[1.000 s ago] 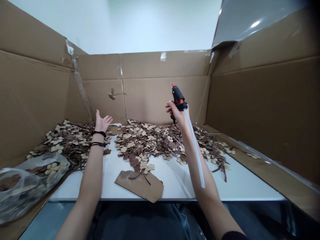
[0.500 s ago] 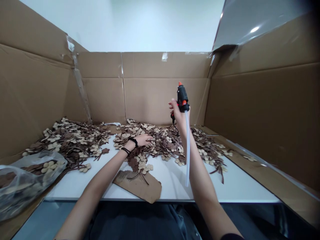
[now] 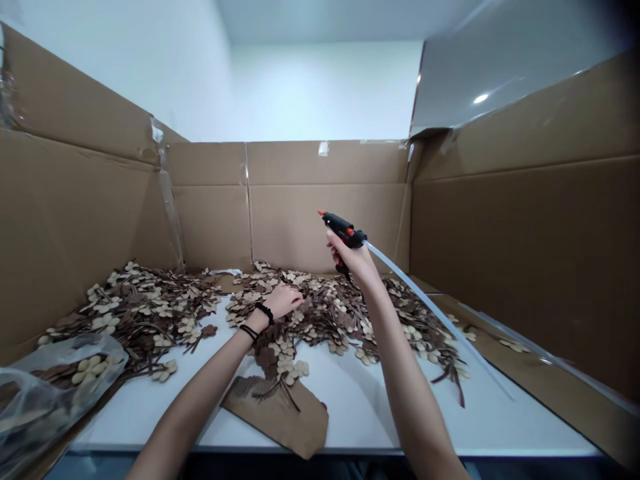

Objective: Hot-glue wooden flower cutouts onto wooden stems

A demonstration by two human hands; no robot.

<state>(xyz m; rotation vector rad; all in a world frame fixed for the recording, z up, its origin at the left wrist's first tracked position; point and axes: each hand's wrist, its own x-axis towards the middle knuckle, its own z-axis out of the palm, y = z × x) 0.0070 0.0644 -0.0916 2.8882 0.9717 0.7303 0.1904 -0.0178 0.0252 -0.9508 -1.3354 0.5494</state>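
My right hand [image 3: 350, 257] is wrapped round the grip of a black hot glue gun [image 3: 340, 228] with an orange nozzle, held up above the table. A long translucent glue stick [image 3: 430, 303] sticks out of the gun's back end. My left hand [image 3: 283, 301], with dark bands at the wrist, rests at the pile of cream and brown flower-shaped cutouts [image 3: 340, 310] with thin brown stems. Its fingers are bent together low on the pile; what they pinch, if anything, is hidden. In front lies a piece of cardboard [image 3: 285, 417] with some stems on its upper edge.
Another heap of flower cutouts [image 3: 145, 307] spreads on the left. A clear plastic bag [image 3: 65, 380] holding more cutouts sits at the near left. Tall cardboard walls [image 3: 320, 220] enclose the white table [image 3: 370, 420] on the left, back and right.
My right hand has turned the glue gun from pointing up to pointing left, and the glue stick now slants down to the right. My left fingers have bent inward at the pile. The view has tilted up.
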